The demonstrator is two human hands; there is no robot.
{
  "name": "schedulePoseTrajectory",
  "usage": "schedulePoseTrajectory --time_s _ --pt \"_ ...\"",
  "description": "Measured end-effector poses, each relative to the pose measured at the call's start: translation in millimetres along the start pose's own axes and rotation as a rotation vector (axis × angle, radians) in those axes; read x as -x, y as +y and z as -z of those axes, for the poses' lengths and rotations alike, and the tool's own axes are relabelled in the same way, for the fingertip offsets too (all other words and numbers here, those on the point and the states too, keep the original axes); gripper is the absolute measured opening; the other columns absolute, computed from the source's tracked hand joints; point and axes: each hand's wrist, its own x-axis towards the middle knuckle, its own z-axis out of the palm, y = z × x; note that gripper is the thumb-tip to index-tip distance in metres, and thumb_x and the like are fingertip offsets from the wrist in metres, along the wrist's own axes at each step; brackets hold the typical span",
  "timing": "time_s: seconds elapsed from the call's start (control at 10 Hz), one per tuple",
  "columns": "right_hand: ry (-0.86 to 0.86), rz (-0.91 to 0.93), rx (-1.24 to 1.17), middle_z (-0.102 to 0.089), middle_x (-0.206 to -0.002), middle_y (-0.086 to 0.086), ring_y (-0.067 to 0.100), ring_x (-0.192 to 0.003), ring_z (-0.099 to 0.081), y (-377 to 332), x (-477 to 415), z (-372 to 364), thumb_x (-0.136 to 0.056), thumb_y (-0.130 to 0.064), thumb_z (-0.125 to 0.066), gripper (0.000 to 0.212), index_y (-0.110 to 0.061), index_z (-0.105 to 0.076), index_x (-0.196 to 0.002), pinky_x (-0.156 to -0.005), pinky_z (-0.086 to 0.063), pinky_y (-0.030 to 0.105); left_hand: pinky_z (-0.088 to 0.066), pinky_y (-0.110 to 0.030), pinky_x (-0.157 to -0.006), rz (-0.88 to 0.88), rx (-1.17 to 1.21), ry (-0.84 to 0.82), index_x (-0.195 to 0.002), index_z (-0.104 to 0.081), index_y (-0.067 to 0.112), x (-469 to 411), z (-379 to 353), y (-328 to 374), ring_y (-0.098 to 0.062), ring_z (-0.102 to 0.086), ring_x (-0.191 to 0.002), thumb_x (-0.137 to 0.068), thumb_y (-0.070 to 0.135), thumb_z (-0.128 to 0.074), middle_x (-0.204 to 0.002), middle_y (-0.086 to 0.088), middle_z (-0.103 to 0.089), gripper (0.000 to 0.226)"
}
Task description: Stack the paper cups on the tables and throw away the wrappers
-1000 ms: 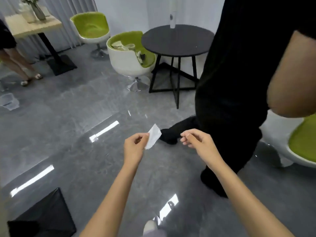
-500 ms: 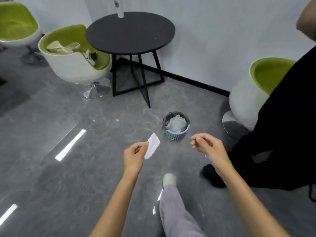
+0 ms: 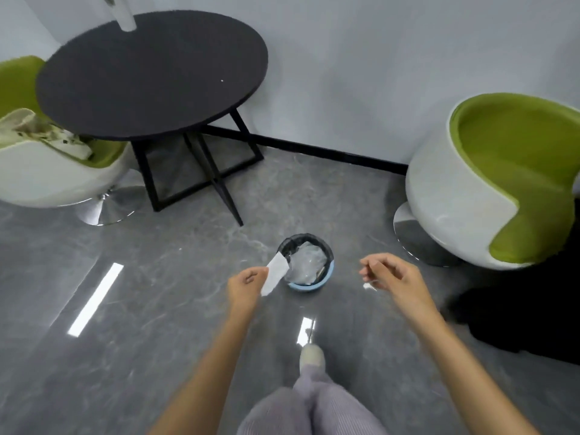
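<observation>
My left hand [image 3: 248,282] pinches a white paper wrapper [image 3: 276,273] between thumb and forefinger, its upper end over the near left rim of the bin. The small blue waste bin [image 3: 309,287] with a black liner stands on the floor and holds crumpled clear plastic. My right hand [image 3: 392,277] hovers to the right of the bin with curled fingers, thumb against forefinger, and a thin white scrap [image 3: 368,286] hangs just below them. A white cup stack [image 3: 125,14] stands at the far edge of the round black table [image 3: 150,76], cut off by the frame.
A green-and-white tub chair [image 3: 47,171] with clutter on its seat stands left of the table. Another tub chair [image 3: 489,183] is at the right. A person in black [image 3: 518,315] is at the right edge. My leg and shoe [image 3: 310,356] step forward on the grey floor.
I have walked and turned toward the bin, which now lies just past my hands. The person in black has shifted to the right edge. My left hand still holds the wrapper.
</observation>
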Motion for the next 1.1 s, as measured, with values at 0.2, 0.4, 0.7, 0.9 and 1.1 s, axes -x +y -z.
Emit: schedulePoseTrajectory --time_s 0.2,0.4,0.7,0.9,1.1 --pt "0.096 -0.005 -0.02 -0.066 -0.074 0.006 0.004 -0.062 -0.061 35 -63 -12 -0.094 0.001 -0.049 0.018 -0.003 -0.066 -0.088 -0.062 -0.047 0.009 -0.044 -0.023 -0.061 0.034 -0.099 -0.05 -0.093 -0.074 0.001 -103 -37 -22 -0.011 -0.058 -0.067 -0.088 0.006 -0.068 -0.079 -0.006 -0.067 0.009" --pt "0.177 -0.015 -0.011 -0.068 -0.067 0.0 0.005 -0.063 -0.061 136 -127 -30 -0.093 0.0 -0.05 0.018 -0.001 -0.067 -0.088 -0.064 -0.049 0.011 -0.051 -0.023 -0.063 0.086 -0.119 -0.094 -0.076 -0.071 0.006 -221 -97 -97 -0.006 -0.058 -0.053 -0.087 0.002 -0.066 -0.076 -0.012 -0.07 0.013" --pt "0.229 -0.006 -0.001 -0.069 -0.071 -0.003 0.005 -0.068 -0.062 273 -216 -58 -0.093 -0.002 -0.05 0.019 -0.002 -0.068 -0.089 -0.065 -0.048 0.011 -0.037 -0.025 -0.059 0.051 -0.201 -0.129 -0.085 -0.063 0.015 -339 -188 -219 -0.019 -0.052 -0.076 -0.09 0.004 -0.06 -0.078 -0.006 -0.058 0.013" --pt "0.239 0.011 -0.027 -0.069 -0.068 -0.002 0.003 -0.065 -0.062 313 -251 -67 -0.091 0.0 -0.05 0.019 -0.004 -0.068 -0.085 -0.063 -0.047 0.01 -0.039 -0.032 -0.061 0.035 -0.41 -0.215 -0.059 -0.064 0.007 -385 -227 -267 -0.027 -0.051 -0.063 -0.086 0.006 -0.054 -0.059 -0.022 -0.056 0.029" --pt "0.202 -0.021 -0.038 -0.069 -0.068 -0.001 0.004 -0.065 -0.062 299 -246 -71 -0.092 0.002 -0.05 0.02 -0.004 -0.068 -0.086 -0.064 -0.046 0.01 -0.042 -0.027 -0.074 0.052 -0.353 -0.253 -0.081 -0.073 0.01 -371 -220 -259 -0.024 -0.059 -0.081 -0.094 0.008 -0.055 -0.079 -0.008 -0.066 0.022"
